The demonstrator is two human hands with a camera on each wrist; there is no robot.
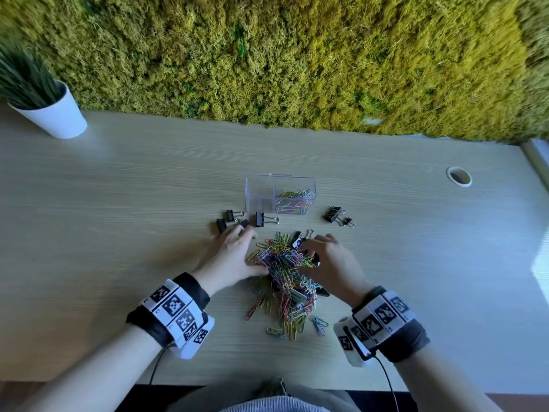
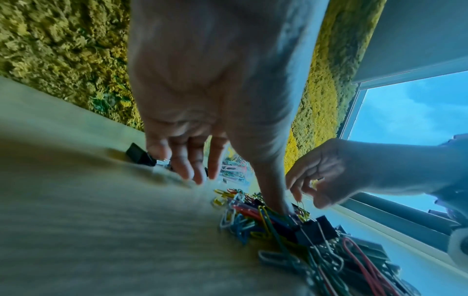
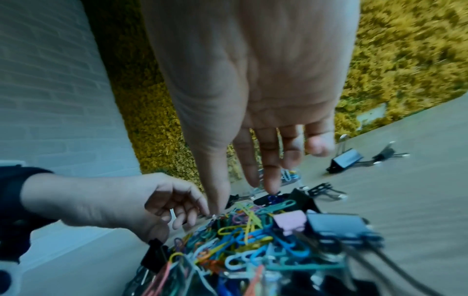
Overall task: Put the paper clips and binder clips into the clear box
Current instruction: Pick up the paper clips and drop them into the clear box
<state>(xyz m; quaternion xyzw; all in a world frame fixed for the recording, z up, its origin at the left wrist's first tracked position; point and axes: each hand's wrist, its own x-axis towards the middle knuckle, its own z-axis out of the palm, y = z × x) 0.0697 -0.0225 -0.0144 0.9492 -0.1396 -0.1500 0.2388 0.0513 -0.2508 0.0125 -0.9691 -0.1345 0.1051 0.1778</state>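
Moss (image 1: 297, 55), shaggy and yellow-green, covers the wall behind a pale wood-grain desk (image 1: 118, 203), with a white pot (image 1: 56, 114) of grass at the far left corner. Near the middle stands the box (image 1: 279, 194), clear hard plastic with a divider: its right compartment already holds a shallow layer of coloured paper clips, its left one looks empty. So the job seems barely begun. Most of the clips (image 1: 285, 272) lie in a tangled heap in front of the box, thin plastic-coated wire loops in many colours, with several binders buried among them, black and at least one pink. More black binders (image 1: 261, 219), folded steel with wire handles, lie loose between heap and box, and two (image 1: 337, 216) sit off to the right. The left hand (image 1: 234, 254) rests at the heap's left edge, fingers fairly straight and spread, thumb pressed into the clips, grasping nothing I can make out. The right hand (image 1: 329, 260) curls over the heap's right side; whether its fingers have pinched anything I cannot tell.
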